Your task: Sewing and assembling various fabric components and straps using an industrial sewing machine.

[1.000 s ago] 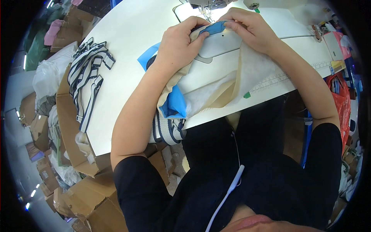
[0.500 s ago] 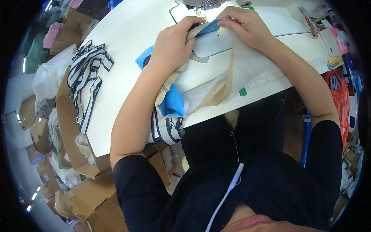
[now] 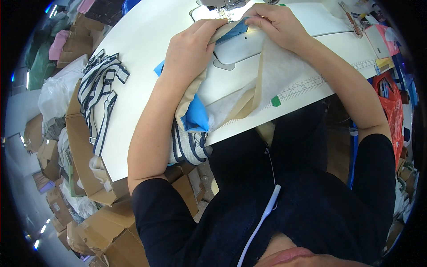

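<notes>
A beige and blue fabric piece [image 3: 196, 116] with a white backing lies across the white sewing table, its upper edge at the sewing machine [image 3: 219, 3]. My left hand [image 3: 192, 48] pinches this edge just left of the presser foot, the palm side hidden. To the right, my right hand [image 3: 279, 27] grips the blue part of the same edge between thumb and fingers. The pale backing [image 3: 284, 66] spreads below my right hand toward the front edge. Striped webbing [image 3: 189, 144] hangs over the table edge beneath the fabric's lower left part.
Striped navy-and-white straps [image 3: 102, 84] lie in a heap at the table's left. A ruler strip [image 3: 307, 85] runs along the front edge. Thread snips [image 3: 351, 20] lie at the far right. Cardboard boxes [image 3: 109, 227] stand at lower left, a red plastic bag [image 3: 389, 107] at right.
Both hands and the upper fabric edge have shifted slightly left in the picture. The table and machine also sit a little differently in view. Both hands keep hold of the fabric.
</notes>
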`<state>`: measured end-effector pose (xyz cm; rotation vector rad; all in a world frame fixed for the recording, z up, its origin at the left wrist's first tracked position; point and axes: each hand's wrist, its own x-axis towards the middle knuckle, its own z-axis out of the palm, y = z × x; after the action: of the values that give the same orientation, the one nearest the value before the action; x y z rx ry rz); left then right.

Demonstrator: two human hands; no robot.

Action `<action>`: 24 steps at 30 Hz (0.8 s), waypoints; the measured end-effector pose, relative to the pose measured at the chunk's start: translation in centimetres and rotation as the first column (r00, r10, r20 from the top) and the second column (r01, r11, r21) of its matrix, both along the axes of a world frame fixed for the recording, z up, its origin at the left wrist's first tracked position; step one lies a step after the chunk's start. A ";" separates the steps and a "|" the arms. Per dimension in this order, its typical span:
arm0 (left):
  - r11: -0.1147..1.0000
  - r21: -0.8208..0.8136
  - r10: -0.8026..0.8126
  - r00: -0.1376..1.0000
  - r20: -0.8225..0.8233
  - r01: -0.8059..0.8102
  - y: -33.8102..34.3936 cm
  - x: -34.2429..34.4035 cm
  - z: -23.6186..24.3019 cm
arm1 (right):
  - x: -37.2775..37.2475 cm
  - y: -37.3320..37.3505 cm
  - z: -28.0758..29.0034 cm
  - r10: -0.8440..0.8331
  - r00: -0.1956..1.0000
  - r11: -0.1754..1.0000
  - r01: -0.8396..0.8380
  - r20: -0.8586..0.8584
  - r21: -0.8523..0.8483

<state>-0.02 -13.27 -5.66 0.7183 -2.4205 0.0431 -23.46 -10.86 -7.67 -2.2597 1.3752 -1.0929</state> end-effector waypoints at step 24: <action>0.995 -0.008 0.099 0.992 0.079 -0.099 0.6 -0.4 -0.1 | -0.6 -0.6 -0.4 -0.011 0.985 0.997 -0.002 0.171 0.075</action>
<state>-0.47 -12.66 -5.74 0.8497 -2.4572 0.1183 -24.02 -11.48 -8.10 -2.0590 1.3292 -1.1858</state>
